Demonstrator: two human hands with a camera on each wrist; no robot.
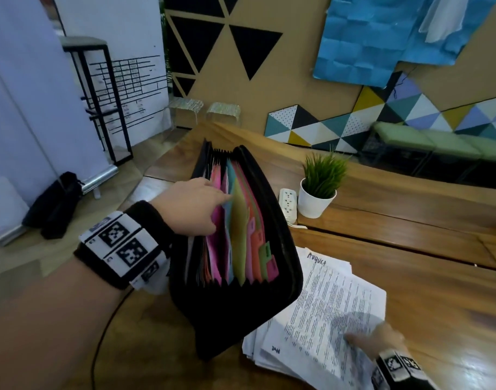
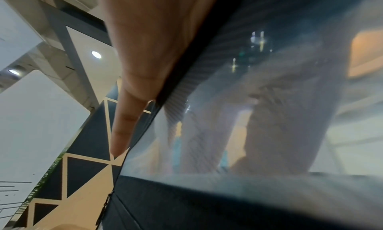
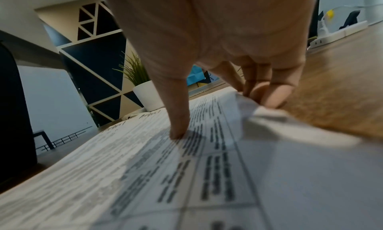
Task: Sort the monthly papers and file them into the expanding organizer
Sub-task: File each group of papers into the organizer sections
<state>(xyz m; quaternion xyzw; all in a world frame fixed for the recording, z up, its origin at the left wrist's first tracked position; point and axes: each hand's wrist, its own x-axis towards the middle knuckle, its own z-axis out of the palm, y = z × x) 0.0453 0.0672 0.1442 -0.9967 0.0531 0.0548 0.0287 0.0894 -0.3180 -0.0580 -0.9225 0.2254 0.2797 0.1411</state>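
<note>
A black expanding organizer [image 1: 229,313] stands open on the wooden table [image 1: 410,266], its coloured dividers [image 1: 241,235] fanned out with tabs toward me. My left hand [image 1: 193,204] reaches into the left pockets from above. In the left wrist view one finger [image 2: 128,115] lies outside the black wall [image 2: 207,205], and the others show dimly behind a translucent sheet. A loose stack of printed papers [image 1: 325,299] lies right of the organizer, the top sheet headed "August". My right hand [image 1: 381,339] pinches the top sheet's near right edge, thumb [image 3: 178,118] on top and fingers [image 3: 275,92] curled under.
A potted green plant [image 1: 320,190] in a white pot and a white power strip [image 1: 287,204] sit just behind the organizer. A black cable [image 1: 100,347] runs across the table's near left. A dark bag [image 1: 55,204] lies on the floor at left.
</note>
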